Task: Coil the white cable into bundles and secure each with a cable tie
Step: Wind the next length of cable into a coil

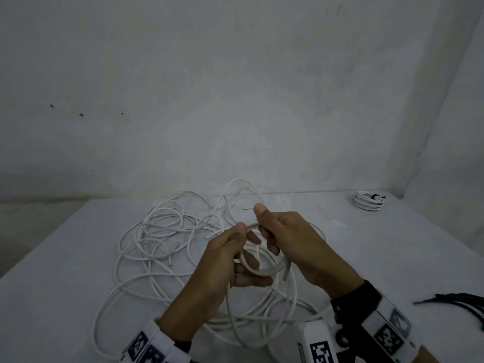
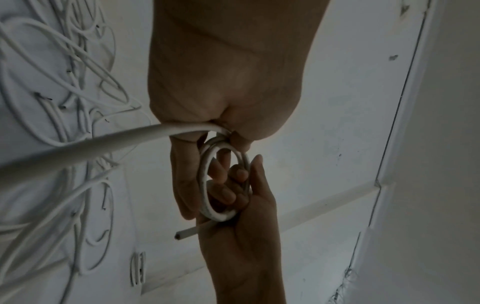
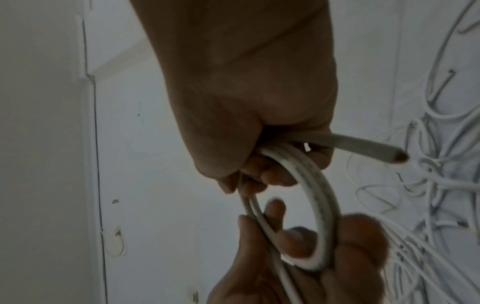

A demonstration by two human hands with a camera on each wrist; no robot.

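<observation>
A small coil of white cable point(image 1: 272, 269) is held above the table between both hands. My left hand point(image 1: 237, 241) pinches its left side between thumb and fingers. My right hand point(image 1: 264, 227) has its fingers curled round the coil's right side, thumb raised. A short cut end point(image 1: 286, 273) sticks out below the right hand. In the left wrist view the coil point(image 2: 203, 185) shows a few turns, and its tail point(image 2: 103, 142) runs off to the loose cable pile point(image 1: 157, 231). In the right wrist view the coil point(image 3: 322, 201) passes through both grips.
The loose cable sprawls over the white table point(image 1: 392, 258) in front of and under my hands. A finished bundle point(image 1: 368, 201) with a black tie lies at the far right. Several black cable ties point(image 1: 461, 305) lie at the right edge. Walls close off the back and right.
</observation>
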